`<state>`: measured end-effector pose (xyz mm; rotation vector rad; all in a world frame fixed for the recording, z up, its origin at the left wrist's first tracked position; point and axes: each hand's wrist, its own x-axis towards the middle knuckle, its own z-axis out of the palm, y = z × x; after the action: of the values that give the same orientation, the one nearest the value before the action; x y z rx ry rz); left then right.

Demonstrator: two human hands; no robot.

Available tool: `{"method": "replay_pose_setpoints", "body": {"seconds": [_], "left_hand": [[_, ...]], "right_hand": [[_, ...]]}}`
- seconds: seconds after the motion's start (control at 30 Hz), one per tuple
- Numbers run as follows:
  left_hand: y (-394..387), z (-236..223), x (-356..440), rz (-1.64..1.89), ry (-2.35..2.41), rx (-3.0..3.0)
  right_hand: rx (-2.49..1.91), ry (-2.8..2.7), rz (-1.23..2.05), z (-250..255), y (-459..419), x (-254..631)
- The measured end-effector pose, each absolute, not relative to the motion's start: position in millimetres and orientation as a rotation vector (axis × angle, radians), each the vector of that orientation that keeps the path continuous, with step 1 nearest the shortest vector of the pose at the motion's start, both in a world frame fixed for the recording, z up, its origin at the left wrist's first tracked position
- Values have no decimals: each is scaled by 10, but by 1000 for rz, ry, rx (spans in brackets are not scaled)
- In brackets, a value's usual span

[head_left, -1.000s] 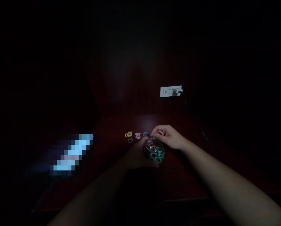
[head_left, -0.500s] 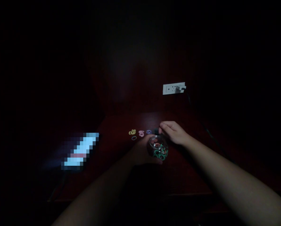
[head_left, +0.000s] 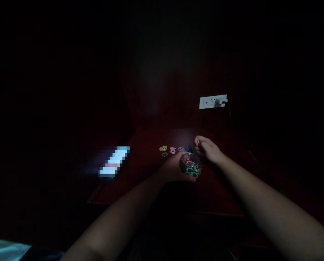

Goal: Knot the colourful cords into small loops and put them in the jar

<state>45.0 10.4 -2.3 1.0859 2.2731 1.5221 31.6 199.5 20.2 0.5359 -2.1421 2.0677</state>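
My left hand [head_left: 175, 168] is wrapped round a clear round jar [head_left: 188, 159], tilted so that its inside shows. Green hair ties [head_left: 192, 173] and a few orange ones lie inside it. Just right of and beyond the jar, my right hand [head_left: 207, 148] is closed with its fingers curled; what they hold, if anything, is hidden. Beside those fingers lies a dark, dim pile of hair ties [head_left: 189, 148]. Further left are small piles of purple hair ties [head_left: 181, 149], pink hair ties [head_left: 173, 150] and yellow hair ties [head_left: 163, 148]. A single bluish-green hair tie [head_left: 165, 154] lies in front.
A lit phone [head_left: 114, 162], its screen blurred out, rests on the left of the dark red table [head_left: 151, 192]. A socket [head_left: 213, 102] with a plug and cable is on the wall behind. A pale surface [head_left: 7, 250] shows at bottom left. Surroundings are very dark.
My right hand held orange hair ties over the jar; they have left its fingers, and more orange shows inside the jar. That hand has moved off beyond the jar. The view has shifted left.
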Motion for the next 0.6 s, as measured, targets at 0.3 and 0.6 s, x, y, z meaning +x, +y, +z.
{"method": "replay_pose_setpoints", "body": {"seconds": [0.3, 0.6], "left_hand": [[115, 27, 473, 1451, 2354, 1145], [129, 76, 500, 1456, 2351, 1183]], "right_hand": [[716, -2389, 1832, 248, 1991, 343], [838, -2408, 1923, 232, 2000, 338]]}}
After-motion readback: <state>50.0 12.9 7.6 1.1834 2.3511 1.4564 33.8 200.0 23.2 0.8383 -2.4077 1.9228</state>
